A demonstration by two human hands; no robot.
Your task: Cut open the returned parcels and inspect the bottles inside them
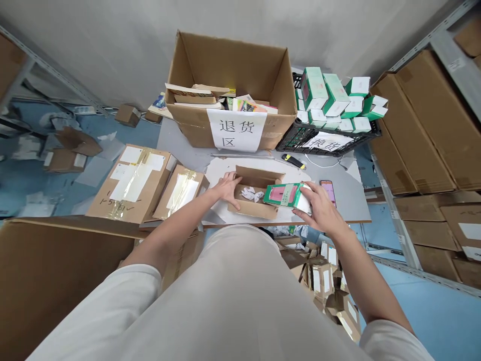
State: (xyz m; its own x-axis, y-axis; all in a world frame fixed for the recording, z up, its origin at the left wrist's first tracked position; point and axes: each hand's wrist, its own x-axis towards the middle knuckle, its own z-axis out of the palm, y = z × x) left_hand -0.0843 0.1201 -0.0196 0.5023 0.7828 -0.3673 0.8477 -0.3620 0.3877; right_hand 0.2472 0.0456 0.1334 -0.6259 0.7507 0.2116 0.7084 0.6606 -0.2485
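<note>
An open cardboard box [257, 209] sits at the table's front, with crumpled white paper [251, 194] inside it. My left hand [227, 190] grips its left end, fingers at the far side and thumb at the near side. In my right hand [317, 208] is a green and white carton [284, 194] with a pink panel and a pale band. The carton is tilted, and its left end lies over the right part of the cardboard box. My fingers wrap round the carton's white right end.
Behind stands a large carton [195, 125] of books with a paper sign. Right of it, a black crate [291, 140] holds several green and white cartons. A utility knife [293, 161] and phone [328, 192] lie nearby. Taped parcels [131, 183] are at left; shelving [402, 235] is at right.
</note>
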